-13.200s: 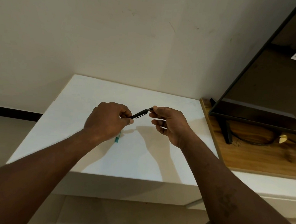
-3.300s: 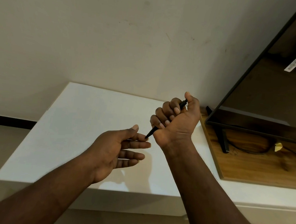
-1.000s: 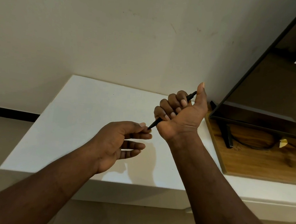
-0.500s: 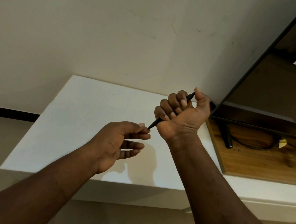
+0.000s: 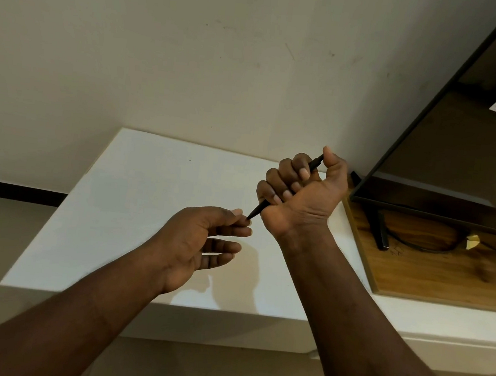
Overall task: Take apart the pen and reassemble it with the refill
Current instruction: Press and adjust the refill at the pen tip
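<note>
Head cam: right hand [image 5: 300,199] is fisting the pen [image 5: 315,163]; thumb, raised a second ago, is now pressing its top.
I'm reading this as a reassembly click-test; left hand [image 5: 196,240] is idling loose-fingered at the pen tip, above the table [image 5: 137,195].

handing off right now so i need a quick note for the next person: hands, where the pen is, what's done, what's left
Right hand grips the black pen in a fist, thumb on its top end, tip pointing down-left.
Left hand is open, thumb and index fingertip at the pen's tip; contact unclear.
Both are above the white table.
Done: the pen looks in one piece; the refill is not visible.
Left: probably test the click, then set the pen down.
</note>
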A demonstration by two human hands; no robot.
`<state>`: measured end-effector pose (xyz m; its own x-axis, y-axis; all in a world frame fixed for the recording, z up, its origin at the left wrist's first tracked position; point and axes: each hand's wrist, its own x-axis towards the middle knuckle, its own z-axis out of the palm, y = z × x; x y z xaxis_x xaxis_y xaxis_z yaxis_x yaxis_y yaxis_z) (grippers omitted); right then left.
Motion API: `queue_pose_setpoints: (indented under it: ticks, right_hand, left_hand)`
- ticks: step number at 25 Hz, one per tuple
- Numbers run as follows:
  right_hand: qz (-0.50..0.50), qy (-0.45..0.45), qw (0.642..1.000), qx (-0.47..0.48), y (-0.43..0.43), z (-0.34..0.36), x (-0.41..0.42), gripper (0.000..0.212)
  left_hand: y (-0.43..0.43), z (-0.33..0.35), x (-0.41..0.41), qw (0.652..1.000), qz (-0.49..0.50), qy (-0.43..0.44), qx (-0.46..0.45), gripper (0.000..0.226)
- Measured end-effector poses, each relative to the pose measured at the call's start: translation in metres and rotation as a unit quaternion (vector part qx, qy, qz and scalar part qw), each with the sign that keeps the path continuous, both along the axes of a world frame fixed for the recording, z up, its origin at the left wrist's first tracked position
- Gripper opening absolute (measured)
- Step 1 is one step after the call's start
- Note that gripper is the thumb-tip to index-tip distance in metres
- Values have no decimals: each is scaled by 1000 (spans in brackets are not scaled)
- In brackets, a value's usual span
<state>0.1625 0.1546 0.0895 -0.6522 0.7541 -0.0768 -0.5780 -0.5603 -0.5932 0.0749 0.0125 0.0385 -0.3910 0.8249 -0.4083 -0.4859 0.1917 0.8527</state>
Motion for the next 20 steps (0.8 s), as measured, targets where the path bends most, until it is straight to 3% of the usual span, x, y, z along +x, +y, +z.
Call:
queue_pose_setpoints:
  ticks: [20]
  right_hand:
    - [-10,1,1000,16,0,1,0,44]
  left_hand:
    - [1,-2,1,1000,2,10,-2,23]
